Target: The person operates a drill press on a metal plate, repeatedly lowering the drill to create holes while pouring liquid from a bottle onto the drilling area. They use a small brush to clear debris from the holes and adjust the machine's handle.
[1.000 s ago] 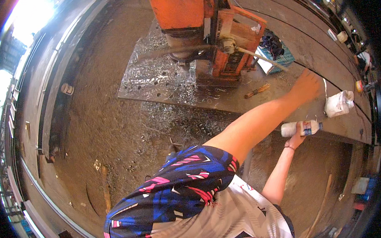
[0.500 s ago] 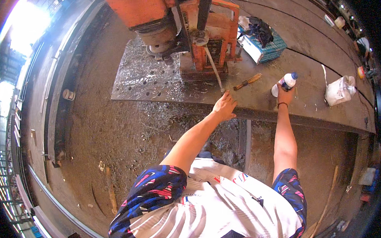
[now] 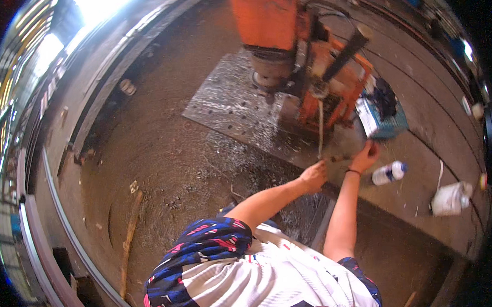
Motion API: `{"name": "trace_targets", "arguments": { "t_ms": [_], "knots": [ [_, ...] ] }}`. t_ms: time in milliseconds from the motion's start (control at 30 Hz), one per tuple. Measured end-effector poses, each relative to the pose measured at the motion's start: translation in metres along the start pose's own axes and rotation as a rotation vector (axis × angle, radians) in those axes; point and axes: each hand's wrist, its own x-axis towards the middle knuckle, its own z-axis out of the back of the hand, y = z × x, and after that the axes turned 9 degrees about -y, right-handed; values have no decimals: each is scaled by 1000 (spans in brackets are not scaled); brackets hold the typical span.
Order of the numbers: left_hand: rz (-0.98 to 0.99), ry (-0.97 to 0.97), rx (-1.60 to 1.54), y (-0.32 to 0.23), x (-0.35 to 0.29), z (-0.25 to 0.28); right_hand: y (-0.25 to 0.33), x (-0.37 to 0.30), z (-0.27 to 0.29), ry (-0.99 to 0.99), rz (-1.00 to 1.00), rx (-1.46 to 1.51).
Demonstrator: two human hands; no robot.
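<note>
My left hand (image 3: 314, 176) is closed at the lower end of the metal feed lever (image 3: 320, 125) of an orange drill press (image 3: 265, 21). My right hand (image 3: 365, 156), fingers curled, is over the brush, whose dark part (image 3: 340, 158) shows blurred between my hands. The rest of the brush is hidden under the fingers. Close to the right of that hand is a white plastic bottle (image 3: 383, 175) with a blue cap, apart from it. Under the drill is a shiny steel plate (image 3: 208, 97) with several holes.
A teal-and-white box (image 3: 390, 126) with a black cloth (image 3: 385, 99) on it is beside the drill. A white plastic container (image 3: 448, 199) stands at the right of the steel table (image 3: 418, 206). Metal shavings (image 3: 203, 183) litter the floor, where a wooden stick (image 3: 130, 241) lies.
My right hand has let go of the bottle and moved left to the brush. My left hand has closed at the lever's end. The view has turned, shifting the drill rightward.
</note>
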Motion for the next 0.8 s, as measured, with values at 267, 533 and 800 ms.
{"name": "trace_targets", "arguments": {
  "t_ms": [267, 533, 800],
  "knots": [
    [-40, 130, 95, -10, 8, 12, 63, 102, -186, 926, -566, 16],
    [-8, 98, 67, -9, 2, 1, 47, 83, -224, 922, -411, -231],
    [-47, 71, 86, -11, 9, -2, 78, 87, -197, 368, 264, -180]
  ]
}}
